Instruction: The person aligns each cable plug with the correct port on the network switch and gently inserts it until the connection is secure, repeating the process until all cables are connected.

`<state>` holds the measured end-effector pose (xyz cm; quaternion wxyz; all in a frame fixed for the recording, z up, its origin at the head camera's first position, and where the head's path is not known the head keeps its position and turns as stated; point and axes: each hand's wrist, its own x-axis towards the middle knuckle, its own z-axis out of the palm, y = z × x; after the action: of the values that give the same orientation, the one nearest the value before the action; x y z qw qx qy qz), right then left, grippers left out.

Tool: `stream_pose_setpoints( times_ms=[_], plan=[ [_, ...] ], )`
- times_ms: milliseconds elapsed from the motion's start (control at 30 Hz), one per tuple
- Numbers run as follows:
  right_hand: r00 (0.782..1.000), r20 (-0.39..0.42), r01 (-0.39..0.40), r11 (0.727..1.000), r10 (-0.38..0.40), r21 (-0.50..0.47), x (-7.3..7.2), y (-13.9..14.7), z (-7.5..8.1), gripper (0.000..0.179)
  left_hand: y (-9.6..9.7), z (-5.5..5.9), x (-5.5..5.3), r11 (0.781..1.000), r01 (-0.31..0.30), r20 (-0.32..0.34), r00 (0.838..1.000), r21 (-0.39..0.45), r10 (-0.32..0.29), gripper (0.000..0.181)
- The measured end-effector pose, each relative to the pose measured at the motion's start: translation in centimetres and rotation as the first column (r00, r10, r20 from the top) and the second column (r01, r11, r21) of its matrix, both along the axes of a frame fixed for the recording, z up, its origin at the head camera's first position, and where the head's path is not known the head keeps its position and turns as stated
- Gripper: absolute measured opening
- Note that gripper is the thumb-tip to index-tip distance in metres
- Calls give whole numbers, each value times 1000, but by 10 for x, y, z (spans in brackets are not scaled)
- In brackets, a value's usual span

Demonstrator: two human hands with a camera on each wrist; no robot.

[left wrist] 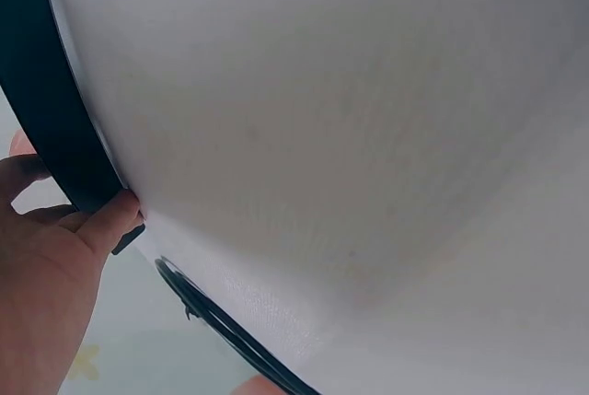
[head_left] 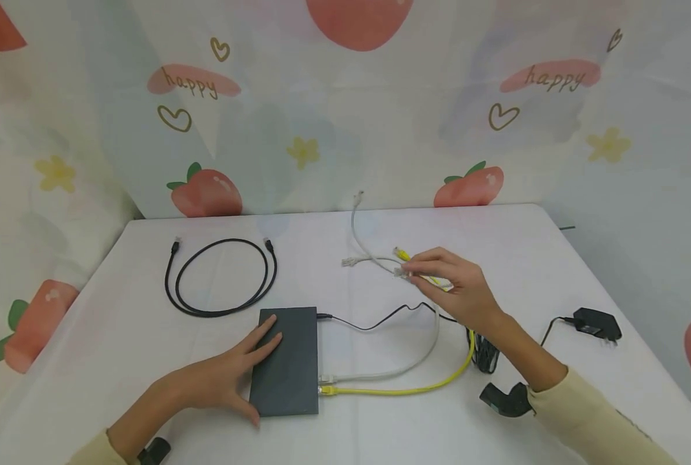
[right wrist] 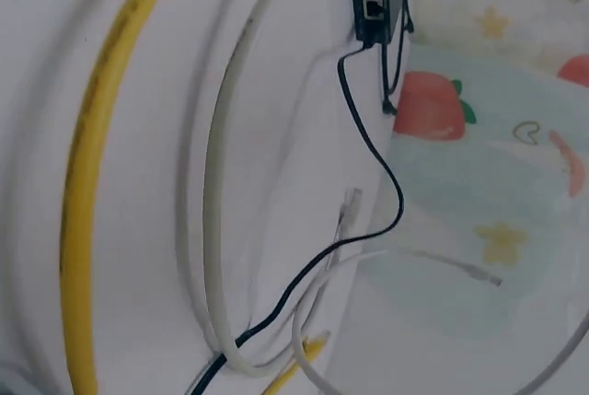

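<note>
A flat dark network switch [head_left: 290,361] lies on the white table. My left hand [head_left: 229,374] rests on its left side, straight fingers over the top and thumb by the near edge; the left wrist view shows this hand [left wrist: 55,257] at the dark casing [left wrist: 55,91]. To the right, my raised right hand [head_left: 456,287] pinches a pale network cable near a clear plug [head_left: 400,272]. More pale cable ends [head_left: 350,261] and a yellow plug [head_left: 402,254] are close to its fingertips. A pale cable [head_left: 380,376] and a yellow cable [head_left: 403,390] run from the switch's right side.
A coiled black network cable [head_left: 223,312] lies behind the switch, to the left. A thin black power lead [head_left: 374,326] leaves the switch. Bundled black cord [head_left: 486,355] lies under the right forearm, and a black power adapter [head_left: 595,323] sits near the right edge.
</note>
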<state>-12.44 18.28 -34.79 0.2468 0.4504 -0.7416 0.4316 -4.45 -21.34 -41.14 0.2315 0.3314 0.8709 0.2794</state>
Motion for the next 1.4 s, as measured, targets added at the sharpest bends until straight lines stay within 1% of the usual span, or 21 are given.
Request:
stream_pose_setpoints(
  times_ms=[67,133,167,233,300,400,467,567,667,733,800,867,967,1033,1167,1300,1400],
  plan=[
    [997,50,-55,998,55,10,6,-6,-4,17,0,0,0,1000,1,4,1000,4,-1,122],
    [990,96,-101,995,100,11,13,-14,-7,21,0,0,0,1000,4,4,1000,7,-4,121],
    [987,110,-118,993,116,12,17,-19,-8,26,-1,0,0,1000,6,4,1000,6,-6,121],
    [984,125,-129,991,124,34,24,-28,-10,32,-1,0,0,1000,12,4,1000,3,-12,121],
    [983,138,-133,990,125,52,30,-35,-14,33,-2,1,0,1000,17,7,1000,-3,-17,122],
    [974,186,-150,985,133,81,35,-40,-26,31,-3,2,-1,1000,25,14,1000,-12,-24,123],
    [961,237,-168,981,142,93,36,-42,-36,29,-4,2,-1,999,31,17,999,-14,-31,123],
    [940,315,-180,975,131,131,36,-45,-51,23,-5,1,-1,999,37,18,999,-11,-36,123],
    [919,379,-189,967,114,169,38,-50,-61,18,-6,1,-2,999,38,22,999,-1,-38,122],
    [909,403,-200,960,108,196,40,-55,-65,16,-6,1,-2,999,36,24,999,0,-36,122],
    [893,440,-214,952,99,220,43,-59,-67,13,-6,0,-3,999,35,24,999,0,-35,123],
    [875,478,-218,944,76,249,47,-64,-69,11,-6,0,-4,1000,31,22,999,-5,-31,123],
    [839,543,-214,935,28,283,50,-72,-70,11,-6,0,-4,1000,28,19,999,-8,-27,123],
    [826,564,-206,930,-2,305,51,-76,-71,11,-6,1,-4,1000,23,20,1000,-9,-23,123],
    [812,582,-194,920,-45,341,51,-84,-74,10,-5,3,-4,1000,15,25,1000,-11,-14,122],
    [785,617,-207,915,-56,346,52,-90,-77,10,-6,3,-4,1000,14,32,999,-12,-14,122],
    [768,638,-221,916,-48,334,54,-94,-78,9,-6,2,-3,1000,13,39,999,-8,-13,122]
  ],
)
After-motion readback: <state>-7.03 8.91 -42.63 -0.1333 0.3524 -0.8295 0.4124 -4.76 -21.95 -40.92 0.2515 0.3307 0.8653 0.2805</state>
